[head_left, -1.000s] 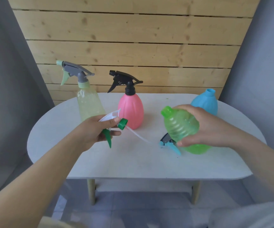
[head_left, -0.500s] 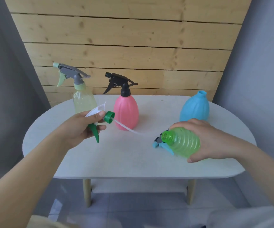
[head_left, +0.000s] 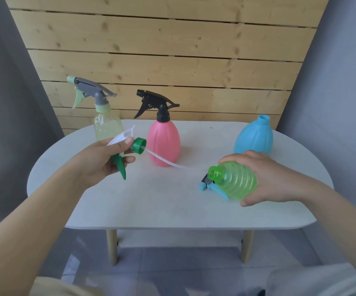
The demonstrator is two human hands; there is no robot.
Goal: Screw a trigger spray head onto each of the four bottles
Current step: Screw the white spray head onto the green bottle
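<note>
My left hand [head_left: 102,161] grips a white and green trigger spray head [head_left: 130,146]; its green cap faces right and its white dip tube [head_left: 166,162] trails toward the green bottle. My right hand [head_left: 273,178] holds the green ribbed bottle [head_left: 232,182] tilted on its side, open neck pointing left toward the tube's tip. A blue spray head [head_left: 210,186] lies on the table, partly hidden behind the green bottle. The yellow bottle [head_left: 106,127] with a grey head and the pink bottle [head_left: 163,142] with a black head stand at the back. The blue bottle [head_left: 254,137] stands open-necked, back right.
All of it sits on a white oval table [head_left: 151,201] with wooden legs. A wooden plank wall [head_left: 172,60] stands behind the table, with grey walls on both sides. Grey tiled floor shows below the table's front edge.
My right hand has lowered the green bottle toward the table and tipped its neck further left. My left hand with the spray head has stayed near the yellow bottle, tube reaching toward the neck.
</note>
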